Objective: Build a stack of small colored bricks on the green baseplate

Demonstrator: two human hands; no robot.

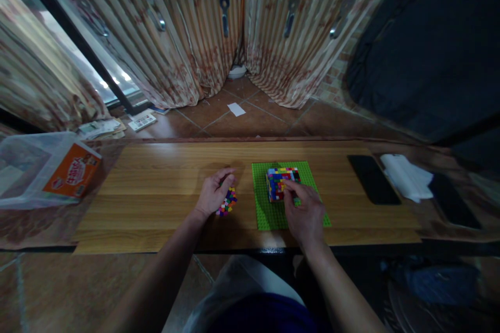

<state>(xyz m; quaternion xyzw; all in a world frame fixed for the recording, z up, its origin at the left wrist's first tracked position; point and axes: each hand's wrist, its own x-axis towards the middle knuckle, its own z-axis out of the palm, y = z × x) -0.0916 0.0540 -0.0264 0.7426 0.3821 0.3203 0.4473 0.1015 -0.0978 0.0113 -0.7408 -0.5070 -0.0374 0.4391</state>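
A small block-shaped build of multicoloured toy bricks [275, 192] stands on a green studded baseplate [267, 217]. My right hand [307, 213] reaches over the plate from the right, thumb and forefinger pinched together against the build's near side. Whatever sits between those fingertips is too small and covered to make out. To the left of the plate, a heap of loose, tiny coloured bricks [227, 206] lies on the wooden board. My left hand [213, 192] rests at the heap's left and far edge, its fingers stretched out and the thumb apart; part of the heap is hidden beneath it.
The wooden board [148, 187] spans the low table. A dark phone [373, 179] lies at its right, beside white tissues [406, 174] and another dark flat object [455, 200]. A clear plastic bin [27, 166] with an orange label stands at the left.
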